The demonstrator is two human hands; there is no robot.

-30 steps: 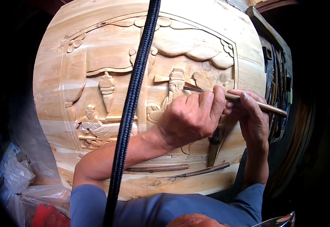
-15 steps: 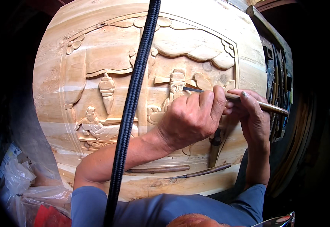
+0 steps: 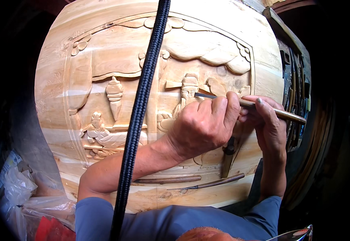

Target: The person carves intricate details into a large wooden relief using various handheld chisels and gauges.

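Observation:
A pale wooden relief panel [image 3: 62,60] shows carved figures, drapery and a border. My left hand [image 3: 202,122] is closed on the front part of a chisel [image 3: 283,113], whose narrow blade reaches the face of the carved figure in a hat [image 3: 190,89]. My right hand [image 3: 269,120] is wrapped round the wooden handle behind it, thumb on top. Below my hands a dark, wide tool [image 3: 227,160] lies on the panel, partly hidden, with a thin wooden-handled tool [image 3: 219,180] and another wooden handle [image 3: 175,178] along the lower part.
A tray of several carving tools [image 3: 293,96] stands along the panel's right side. Crumpled clear plastic bags [image 3: 18,184] and red material [image 3: 50,231] lie at lower left. A black braided cable [image 3: 142,92] crosses the view from top to bottom, in front of my left forearm.
My hands and the chisel have shifted very slightly to the right, with the blade staying at the carved face. The grip looks the same.

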